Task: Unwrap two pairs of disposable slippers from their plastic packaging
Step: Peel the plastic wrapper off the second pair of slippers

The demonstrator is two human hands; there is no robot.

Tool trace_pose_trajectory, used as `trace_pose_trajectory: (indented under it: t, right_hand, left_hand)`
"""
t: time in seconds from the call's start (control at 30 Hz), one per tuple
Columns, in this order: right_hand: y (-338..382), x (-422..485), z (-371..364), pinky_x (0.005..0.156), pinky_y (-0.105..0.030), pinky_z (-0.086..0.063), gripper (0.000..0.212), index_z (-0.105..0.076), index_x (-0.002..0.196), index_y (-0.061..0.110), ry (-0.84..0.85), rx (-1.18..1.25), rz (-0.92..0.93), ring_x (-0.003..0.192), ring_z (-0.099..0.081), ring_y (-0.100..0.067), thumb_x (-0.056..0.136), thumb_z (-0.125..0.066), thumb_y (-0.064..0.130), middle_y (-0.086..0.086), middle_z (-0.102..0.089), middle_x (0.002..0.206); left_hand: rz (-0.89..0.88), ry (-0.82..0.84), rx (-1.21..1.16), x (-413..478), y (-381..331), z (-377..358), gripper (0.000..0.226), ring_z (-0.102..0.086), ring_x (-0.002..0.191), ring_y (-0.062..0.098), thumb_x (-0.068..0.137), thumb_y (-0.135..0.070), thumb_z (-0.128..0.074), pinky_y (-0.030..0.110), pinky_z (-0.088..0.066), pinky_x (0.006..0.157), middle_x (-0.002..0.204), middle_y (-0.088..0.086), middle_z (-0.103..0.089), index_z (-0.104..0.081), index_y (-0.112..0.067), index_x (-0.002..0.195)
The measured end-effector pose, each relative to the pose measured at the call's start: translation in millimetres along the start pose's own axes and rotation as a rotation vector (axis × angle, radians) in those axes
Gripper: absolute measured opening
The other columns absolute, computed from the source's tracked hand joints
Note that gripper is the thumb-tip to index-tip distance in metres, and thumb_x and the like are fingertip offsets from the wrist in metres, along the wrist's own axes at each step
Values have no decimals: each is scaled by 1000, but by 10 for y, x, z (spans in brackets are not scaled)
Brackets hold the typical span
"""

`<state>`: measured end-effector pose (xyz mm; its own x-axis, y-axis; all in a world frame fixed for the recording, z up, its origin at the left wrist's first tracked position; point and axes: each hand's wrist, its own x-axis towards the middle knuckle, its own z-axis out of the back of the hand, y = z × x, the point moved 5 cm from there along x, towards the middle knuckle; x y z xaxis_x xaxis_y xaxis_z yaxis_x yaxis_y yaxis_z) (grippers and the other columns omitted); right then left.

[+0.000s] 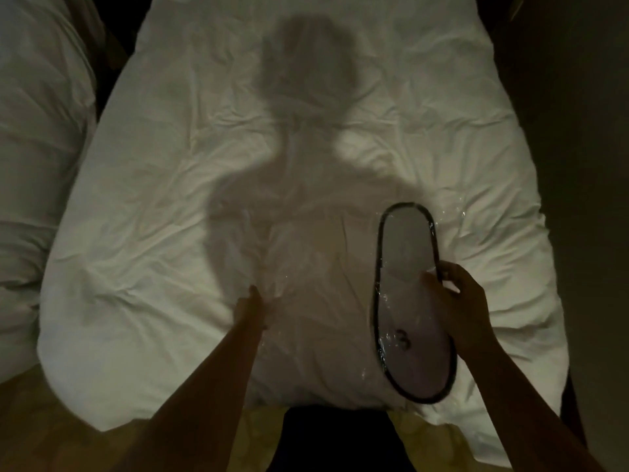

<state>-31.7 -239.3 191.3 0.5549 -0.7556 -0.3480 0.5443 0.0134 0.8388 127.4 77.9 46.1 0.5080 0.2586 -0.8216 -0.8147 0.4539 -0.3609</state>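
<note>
My right hand (456, 298) grips the right edge of a white disposable slipper (408, 301) with dark trim and a dark mark near its heel. The slipper lies lengthwise on the white duvet (153, 199), and clear plastic film (454, 214) glints around it. My left hand (250, 306) is down on the duvet to the slipper's left, seen edge-on with its fingers together. They seem pinched on thin clear plastic wrapper (282, 284), which shows only as faint glints. In this dim light I cannot make out other slippers.
The bed's near edge (238, 413) lies just in front of me, with wooden floor (30, 420) at lower left. A second white bed or pillow (37, 131) sits at the left across a dark gap. A dark surface (578, 165) borders the right side.
</note>
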Motion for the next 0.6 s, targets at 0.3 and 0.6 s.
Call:
trace_pose_trajectory:
  t: [0.3, 0.6]
  right_hand:
    - [-134, 82, 25, 70, -23, -50, 13, -65, 102, 29, 15, 27, 9, 85, -66, -8, 88, -65, 28, 15, -67, 96]
    - [89, 99, -83, 66, -18, -48, 16, -66, 103, 33, 52, 53, 24, 85, -66, -3, 88, -63, 33, 20, -68, 91]
  left_hand:
    - [220, 159, -146, 116, 287, -470, 67, -55, 96, 33, 97, -55, -27, 41, -48, 77, 126, 19, -53, -38, -5, 140]
    - [-376, 100, -88, -190, -278, -365, 46, -43, 133, 31, 102, -30, -38, 34, -31, 107, 146, 18, -44, -42, -2, 139]
